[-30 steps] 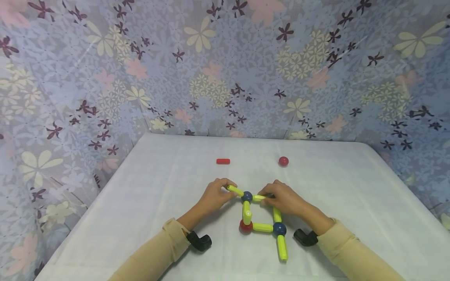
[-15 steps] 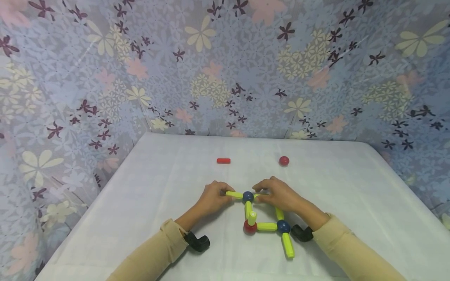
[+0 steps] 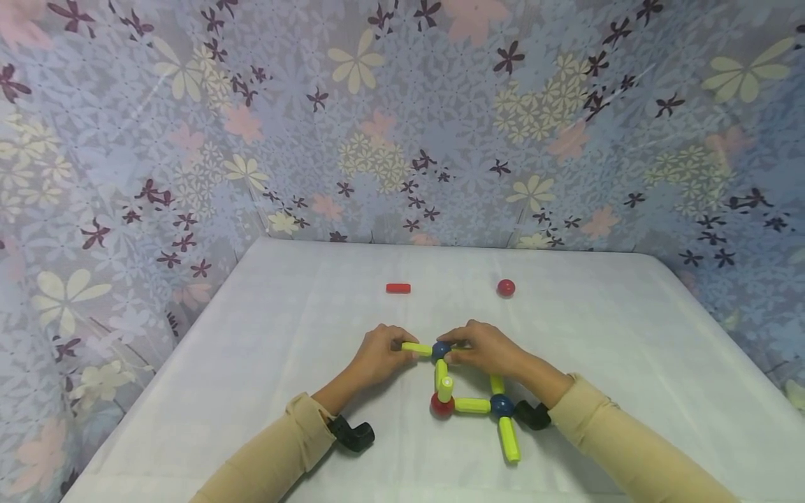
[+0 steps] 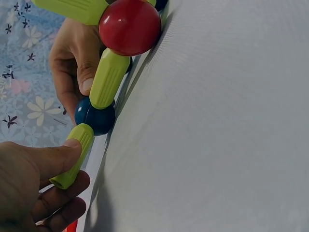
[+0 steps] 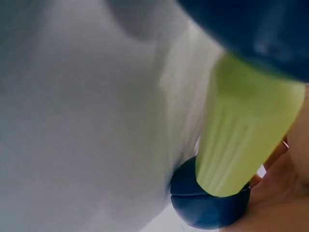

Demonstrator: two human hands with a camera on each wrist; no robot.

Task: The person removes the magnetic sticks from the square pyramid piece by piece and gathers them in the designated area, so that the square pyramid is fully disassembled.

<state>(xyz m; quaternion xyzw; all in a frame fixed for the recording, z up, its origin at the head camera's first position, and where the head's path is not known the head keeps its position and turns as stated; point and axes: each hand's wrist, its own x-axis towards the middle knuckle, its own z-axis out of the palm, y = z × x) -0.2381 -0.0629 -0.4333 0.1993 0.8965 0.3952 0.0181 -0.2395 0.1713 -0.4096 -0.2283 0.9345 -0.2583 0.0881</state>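
Observation:
Sticks and balls, likely magnetic toy pieces, form a frame on the table. My left hand (image 3: 380, 355) pinches the yellow-green stick (image 4: 72, 159) between thumb and fingers; its other end meets a blue ball (image 4: 94, 116). At that ball, my right hand (image 3: 487, 348) curls thumb and fingers round its far side. A second stick (image 4: 110, 79) runs from it to a red ball (image 4: 130, 26), which bears an upright stick (image 3: 446, 388). Another stick (image 3: 472, 405) links the red ball to a blue ball (image 3: 502, 406). My right hand hides the frame's far right corner in the head view.
A loose red stick (image 3: 398, 288) and a red ball (image 3: 506, 288) lie farther back on the white table (image 3: 314, 293). From the near right blue ball, one stick (image 3: 510, 440) points toward me. Floral cloth (image 3: 402, 126) hangs behind the table.
My right hand has shifted left, its fingertips coming from the stick beside the far blue ball onto the ball itself. The stick in my left hand has swung to nearly level in the head view.

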